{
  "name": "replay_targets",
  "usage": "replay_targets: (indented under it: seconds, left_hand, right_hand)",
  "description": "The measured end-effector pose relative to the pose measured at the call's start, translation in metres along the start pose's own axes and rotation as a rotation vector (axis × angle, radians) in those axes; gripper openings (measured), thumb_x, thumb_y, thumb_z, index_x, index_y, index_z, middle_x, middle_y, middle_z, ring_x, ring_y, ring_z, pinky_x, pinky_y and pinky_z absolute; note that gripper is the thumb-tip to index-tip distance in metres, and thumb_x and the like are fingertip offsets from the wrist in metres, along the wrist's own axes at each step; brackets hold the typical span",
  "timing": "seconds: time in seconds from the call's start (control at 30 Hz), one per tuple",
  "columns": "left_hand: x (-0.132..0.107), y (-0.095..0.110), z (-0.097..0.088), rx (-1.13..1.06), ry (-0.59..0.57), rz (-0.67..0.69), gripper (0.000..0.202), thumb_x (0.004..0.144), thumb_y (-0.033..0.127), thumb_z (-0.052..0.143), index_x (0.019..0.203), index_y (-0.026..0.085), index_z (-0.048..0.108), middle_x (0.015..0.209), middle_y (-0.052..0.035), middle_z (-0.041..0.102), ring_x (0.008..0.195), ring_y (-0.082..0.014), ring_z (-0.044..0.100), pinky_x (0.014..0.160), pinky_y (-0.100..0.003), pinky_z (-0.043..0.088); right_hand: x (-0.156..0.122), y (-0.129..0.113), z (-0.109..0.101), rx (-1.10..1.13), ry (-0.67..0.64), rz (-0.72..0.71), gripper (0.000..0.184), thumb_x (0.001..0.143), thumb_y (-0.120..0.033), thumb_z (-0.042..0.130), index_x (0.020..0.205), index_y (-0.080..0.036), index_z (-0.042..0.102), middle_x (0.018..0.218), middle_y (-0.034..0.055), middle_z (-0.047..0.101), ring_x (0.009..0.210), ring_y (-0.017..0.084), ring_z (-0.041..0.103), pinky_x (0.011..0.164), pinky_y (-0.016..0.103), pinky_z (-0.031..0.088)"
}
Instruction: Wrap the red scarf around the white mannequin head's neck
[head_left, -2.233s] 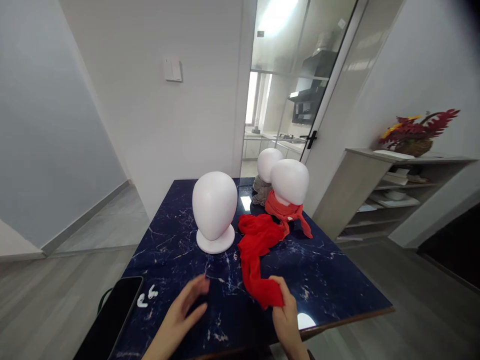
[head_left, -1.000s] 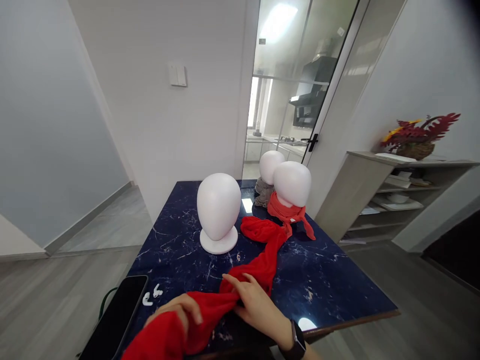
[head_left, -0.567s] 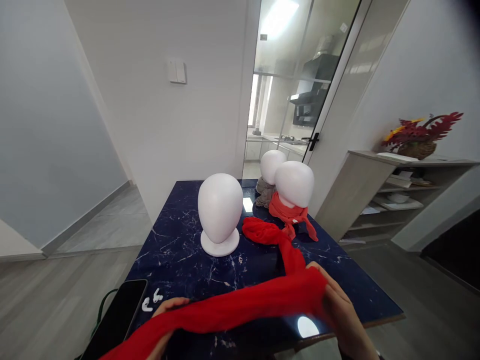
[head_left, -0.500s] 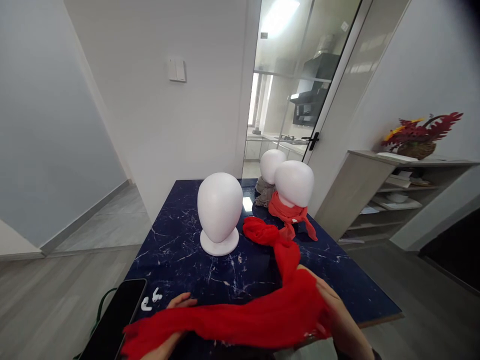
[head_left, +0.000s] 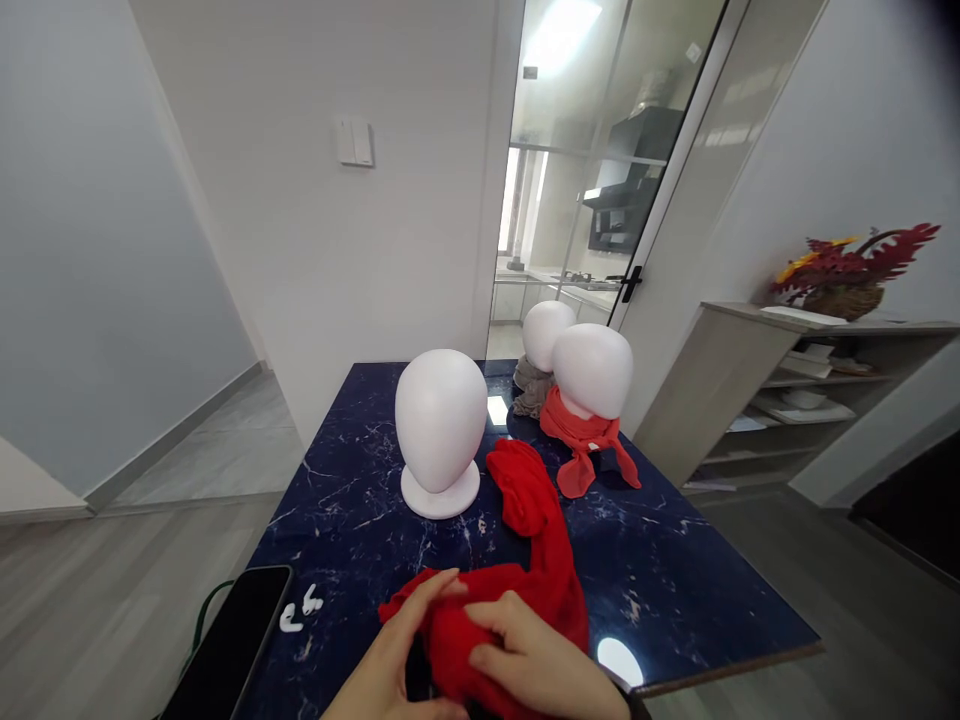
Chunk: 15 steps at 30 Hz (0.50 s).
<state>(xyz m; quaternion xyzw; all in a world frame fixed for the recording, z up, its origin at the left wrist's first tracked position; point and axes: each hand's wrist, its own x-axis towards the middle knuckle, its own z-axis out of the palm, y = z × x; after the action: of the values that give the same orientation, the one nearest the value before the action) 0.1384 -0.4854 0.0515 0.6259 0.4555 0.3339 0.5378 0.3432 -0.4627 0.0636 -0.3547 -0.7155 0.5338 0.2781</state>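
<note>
A long red scarf (head_left: 536, 540) trails over the dark blue marble table (head_left: 660, 580) from beside a bare white mannequin head (head_left: 441, 425) down to the near edge. Both of my hands are on its bunched near end. My left hand (head_left: 397, 660) grips the folds from the left with curled fingers. From the right, my right hand (head_left: 536, 665) presses its fingers into the same bundle. Two more white mannequin heads stand behind: one (head_left: 592, 375) wears an orange-red scarf, the farther one (head_left: 546, 335) a grey scarf.
A black phone (head_left: 232, 650) lies at the table's near left corner, with two white earbuds (head_left: 298, 610) beside it. A glass door (head_left: 600, 200) opens behind the table. At the right stands a shelf unit (head_left: 787, 400) with a basket of red flowers (head_left: 855, 275).
The scarf was stretched wide between my hands. Now both hands have come together near the table's front edge and gathered its near end into a bundle.
</note>
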Motion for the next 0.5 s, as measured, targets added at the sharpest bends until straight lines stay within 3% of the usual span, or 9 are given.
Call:
replay_targets:
  seconds: [0.13,0.23,0.33,0.4,0.5]
  left_hand:
    - [0.005,0.015,0.005,0.014,-0.183,-0.058,0.073,0.060,0.030,0.078,0.128,0.026,0.050,0.127,-0.0074,0.055,0.118,-0.0286,0.048,0.103,-0.041,0.036]
    - [0.009,0.024,0.001,-0.038,-0.322,-0.025,0.057,0.065,0.032,0.074,0.118,0.020,0.058,0.116,-0.0077,0.062,0.105,-0.0254,0.055,0.094,-0.037,0.043]
    - [0.017,0.031,-0.009,-0.162,-0.514,0.069,0.038,0.068,0.038,0.071,0.097,0.013,0.068,0.095,-0.0076,0.069,0.087,-0.0211,0.061,0.083,-0.030,0.047]
    - [0.023,0.037,-0.018,-0.236,-0.576,0.083,0.034,0.069,0.040,0.070,0.088,0.011,0.070,0.082,-0.0069,0.070,0.073,-0.0170,0.062,0.070,-0.025,0.048]
    - [0.034,0.046,-0.035,-0.387,-0.452,0.045,0.028,0.067,0.032,0.074,0.085,0.011,0.070,0.073,-0.0040,0.070,0.059,-0.0120,0.060,0.055,-0.018,0.047]
  right_hand:
    - [0.008,-0.021,0.002,-0.079,-0.128,-0.061,0.006,0.070,-0.011,0.057,0.066,-0.013,0.060,0.062,-0.0055,0.053,0.058,0.006,0.041,0.066,0.016,0.039]
    - [0.011,-0.028,-0.014,-0.019,-0.092,-0.010,0.011,0.074,-0.016,0.057,0.068,-0.011,0.065,0.062,-0.0039,0.056,0.058,0.007,0.043,0.061,0.017,0.038]
    - [0.021,-0.042,-0.045,0.159,-0.020,0.086,0.017,0.076,-0.024,0.056,0.076,-0.012,0.069,0.070,0.0002,0.064,0.061,0.010,0.052,0.058,0.019,0.040]
    - [0.031,-0.059,-0.074,0.341,0.006,0.139,0.018,0.073,-0.027,0.061,0.082,-0.013,0.069,0.076,0.0025,0.068,0.065,0.012,0.058,0.061,0.021,0.044]
    - [0.045,-0.090,-0.123,0.524,0.067,0.088,0.023,0.067,-0.030,0.068,0.086,-0.017,0.069,0.080,0.0031,0.069,0.068,0.013,0.062,0.064,0.021,0.048]
